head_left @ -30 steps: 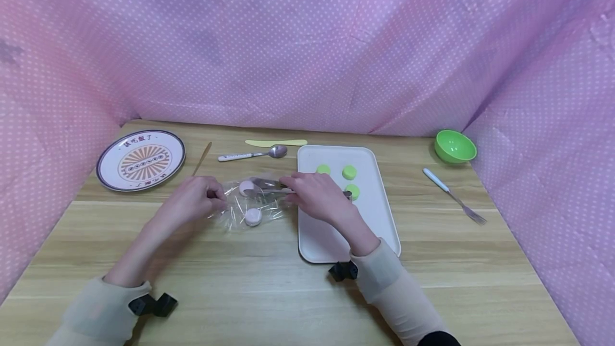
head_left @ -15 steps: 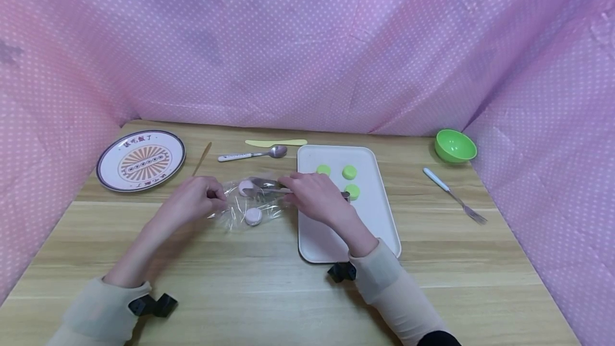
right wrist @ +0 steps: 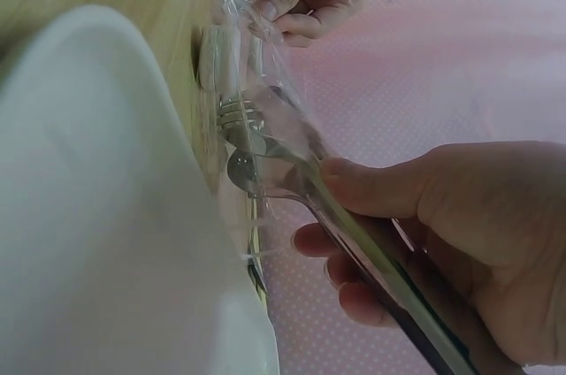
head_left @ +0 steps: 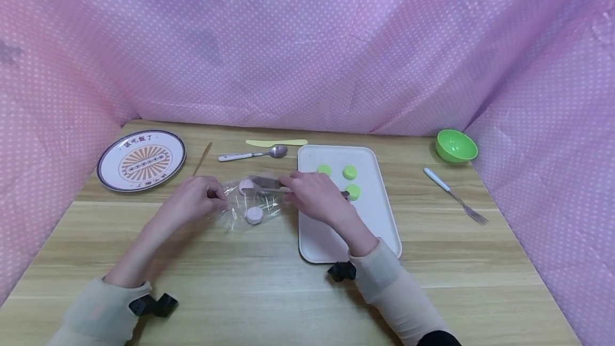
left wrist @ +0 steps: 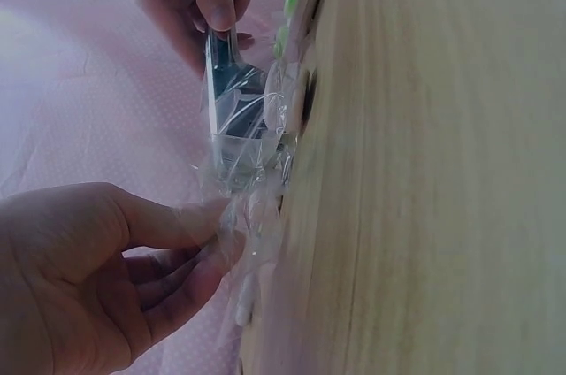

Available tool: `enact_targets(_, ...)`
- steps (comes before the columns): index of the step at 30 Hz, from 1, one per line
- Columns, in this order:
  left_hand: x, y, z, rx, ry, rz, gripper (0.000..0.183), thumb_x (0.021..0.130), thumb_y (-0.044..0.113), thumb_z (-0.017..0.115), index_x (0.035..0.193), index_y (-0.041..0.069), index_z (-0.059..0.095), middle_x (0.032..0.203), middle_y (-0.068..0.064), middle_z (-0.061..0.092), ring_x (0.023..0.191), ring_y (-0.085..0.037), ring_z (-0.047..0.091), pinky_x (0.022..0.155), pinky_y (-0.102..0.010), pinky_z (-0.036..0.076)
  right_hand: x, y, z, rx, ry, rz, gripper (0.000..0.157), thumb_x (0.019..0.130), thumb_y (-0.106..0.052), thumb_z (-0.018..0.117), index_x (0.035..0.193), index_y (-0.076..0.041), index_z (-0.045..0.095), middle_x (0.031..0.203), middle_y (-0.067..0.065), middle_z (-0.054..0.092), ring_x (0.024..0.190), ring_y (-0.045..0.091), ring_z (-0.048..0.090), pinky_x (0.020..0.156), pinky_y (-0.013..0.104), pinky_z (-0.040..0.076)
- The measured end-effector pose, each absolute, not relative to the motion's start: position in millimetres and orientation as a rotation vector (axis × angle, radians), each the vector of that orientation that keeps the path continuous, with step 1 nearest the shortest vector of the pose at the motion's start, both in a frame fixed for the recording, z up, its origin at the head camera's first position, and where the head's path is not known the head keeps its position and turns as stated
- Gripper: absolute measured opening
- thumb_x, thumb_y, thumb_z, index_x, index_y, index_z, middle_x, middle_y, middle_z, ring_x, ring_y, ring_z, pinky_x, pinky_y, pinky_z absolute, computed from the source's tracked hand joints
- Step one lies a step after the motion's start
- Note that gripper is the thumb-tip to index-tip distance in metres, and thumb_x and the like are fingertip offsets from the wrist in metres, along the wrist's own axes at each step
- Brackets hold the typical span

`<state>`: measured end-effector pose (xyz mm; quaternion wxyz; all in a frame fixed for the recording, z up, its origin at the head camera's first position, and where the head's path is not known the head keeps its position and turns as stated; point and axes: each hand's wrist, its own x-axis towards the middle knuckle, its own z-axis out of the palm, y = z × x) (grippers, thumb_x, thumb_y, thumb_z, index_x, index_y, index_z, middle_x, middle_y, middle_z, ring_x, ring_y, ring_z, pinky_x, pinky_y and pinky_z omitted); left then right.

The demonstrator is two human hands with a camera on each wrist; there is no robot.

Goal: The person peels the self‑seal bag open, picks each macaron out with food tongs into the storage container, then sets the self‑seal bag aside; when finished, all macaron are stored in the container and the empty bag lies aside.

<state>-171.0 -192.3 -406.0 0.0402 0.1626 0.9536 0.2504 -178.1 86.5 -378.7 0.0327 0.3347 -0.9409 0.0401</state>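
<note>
Here, just left of centre frame, the left hand (head_left: pixel 194 196) is pinching the clear bag (head_left: pixel 234 213) between thumb and fingers, the right hand (head_left: pixel 317 196) is gripping metal tongs (right wrist: pixel 376 273) midway, and that light, floppy, slippery bag is probably needing a firm edge hold.

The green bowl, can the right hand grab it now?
Probably not right now: the right hand is holding metal tongs, and the green bowl sits near the far right corner of the table. Nothing tall seems in between, though.
</note>
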Motion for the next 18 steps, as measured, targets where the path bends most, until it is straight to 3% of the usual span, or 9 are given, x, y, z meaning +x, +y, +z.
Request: enact_targets(18,-171.3,-193.4,-406.5,0.497,2.917,0.777,0.009,0.076,0.02,0.076,0.072,0.024,0.068,0.075,0.005,0.064,0.068,-0.01,0.054,0.064,-0.026,0.042,-178.4,84.2,-378.2,1.027,-2.906,0.079,0.024,0.088,-0.031,0.063,0.111,-0.024,0.06,0.087,-0.008,0.061,0.061,0.012,0.053,0.048,0.028,0.038)
